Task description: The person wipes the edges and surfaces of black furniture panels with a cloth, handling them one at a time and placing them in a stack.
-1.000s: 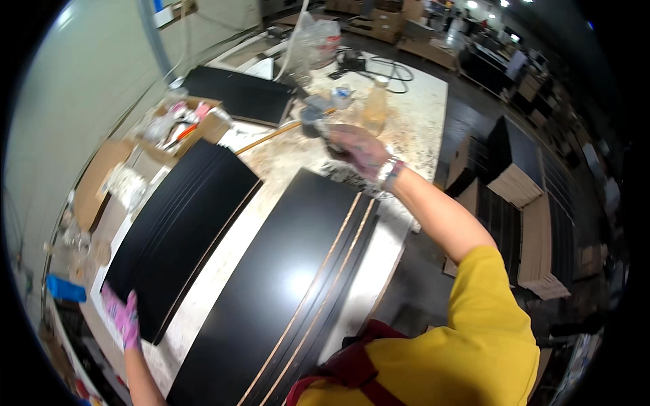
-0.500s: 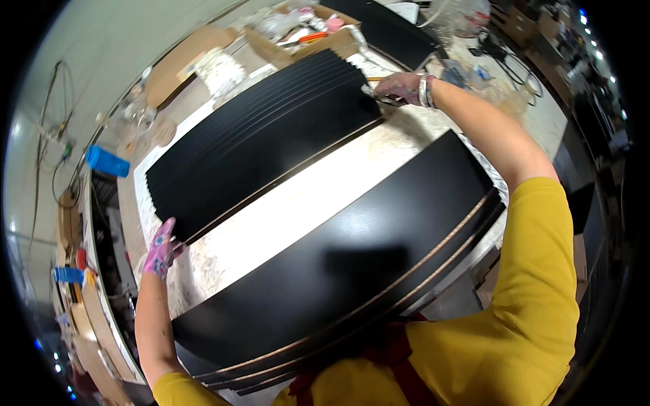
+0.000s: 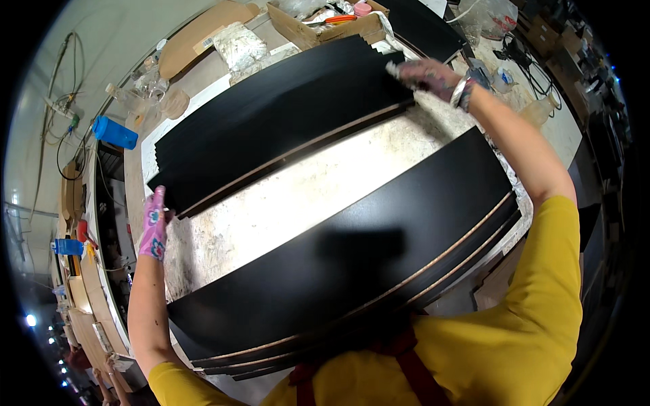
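Note:
A stack of black boards (image 3: pixel 284 101) lies across the far part of the table, its top board covering most of the stepped layers. My left hand (image 3: pixel 156 227), in a pink flowered glove, grips the left end of that top board, thumb toward its near edge. At the right end is my right hand (image 3: pixel 433 80), in a stained patterned glove with white at a fingertip. Its fingers reach over the board's end; the underside of the grip is hidden. Closer to me lies another stack of black boards (image 3: pixel 338 250) with light brown edges showing.
A white, stained tabletop (image 3: pixel 298 183) shows between the stacks. Behind stand a cardboard box (image 3: pixel 298 27) with an orange-handled tool, a white bundle (image 3: pixel 240 47) and clear plastic bottles (image 3: pixel 145 84). A blue cup (image 3: pixel 115 132) stands left; black cables (image 3: pixel 535 74) lie at the right.
The top far board has shifted away from me and to the right, covering the layered edges that showed before. Both hands have moved farther off with it; the near stack looks the same.

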Motion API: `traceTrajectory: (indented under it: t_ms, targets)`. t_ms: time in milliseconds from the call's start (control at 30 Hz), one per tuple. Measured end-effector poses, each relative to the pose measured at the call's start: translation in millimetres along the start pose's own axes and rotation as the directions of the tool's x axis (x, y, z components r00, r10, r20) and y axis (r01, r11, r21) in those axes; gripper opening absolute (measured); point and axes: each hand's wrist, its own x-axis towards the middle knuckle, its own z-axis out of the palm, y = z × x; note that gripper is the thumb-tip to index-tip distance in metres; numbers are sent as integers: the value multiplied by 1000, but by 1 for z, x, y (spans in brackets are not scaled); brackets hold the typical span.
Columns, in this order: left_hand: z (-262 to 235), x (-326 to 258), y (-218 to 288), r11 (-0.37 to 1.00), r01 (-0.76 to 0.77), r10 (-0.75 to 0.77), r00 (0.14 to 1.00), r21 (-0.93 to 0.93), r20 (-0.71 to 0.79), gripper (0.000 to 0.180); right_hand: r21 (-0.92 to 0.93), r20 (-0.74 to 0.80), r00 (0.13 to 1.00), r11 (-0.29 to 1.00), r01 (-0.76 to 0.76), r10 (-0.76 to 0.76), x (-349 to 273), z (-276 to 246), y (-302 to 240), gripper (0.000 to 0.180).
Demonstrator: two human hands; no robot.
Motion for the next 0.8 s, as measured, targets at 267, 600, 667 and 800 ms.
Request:
traceTrajectory:
  t_ms: [267, 600, 667, 800]
  targets:
    - [-143, -87, 33, 863, -466, 485, 873, 194, -56, 48, -27, -232, 947, 974, 224, -224, -177, -17, -125, 41]
    - [-100, -271, 38, 543, -365, 380, 910, 757, 166, 32, 8, -328, 935, 989, 144, -134, -274, 42, -74, 28]
    - [-96, -270, 52, 486, -512, 529, 817, 708, 228, 35, -31, -376, 920, 994, 109, -112, -279, 49, -97, 38]
    - [6, -277, 105, 401, -845, 690, 533, 354, 489, 48, -162, -469, 883, 983, -89, 3, -281, 20, -89, 48]
